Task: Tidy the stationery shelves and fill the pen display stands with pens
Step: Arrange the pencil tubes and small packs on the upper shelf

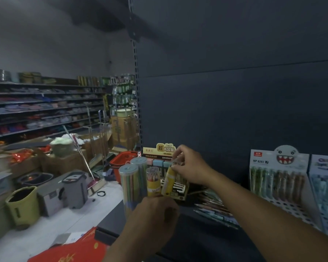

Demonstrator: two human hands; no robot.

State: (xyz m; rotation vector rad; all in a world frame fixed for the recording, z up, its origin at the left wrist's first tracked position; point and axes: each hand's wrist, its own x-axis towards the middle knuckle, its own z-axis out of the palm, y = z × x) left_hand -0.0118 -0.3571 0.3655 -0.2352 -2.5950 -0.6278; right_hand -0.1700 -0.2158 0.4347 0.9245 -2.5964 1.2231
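Observation:
On the dark shelf point(187, 235) stand two tall clear pencil tubes point(130, 184) with grey lids and a short yellow pencil tube point(153, 181). My right hand point(187, 165) pinches the top of a tilted yellow tube point(169, 181) in front of a small cardboard display stand point(164, 151). My left hand point(155, 214) is at the base of the tubes, fingers curled; what it grips is hidden. Loose pens point(216, 210) lie on the shelf to the right. Two filled pen display stands point(276, 178) stand at far right.
The shelf's dark back panel point(235, 101) rises behind. Left of the shelf, the floor holds a red basket point(121, 159), grey and green mop buckets point(75, 188), cardboard boxes point(119, 127) and red paper point(74, 250). Stocked shelves point(42, 110) line the far wall.

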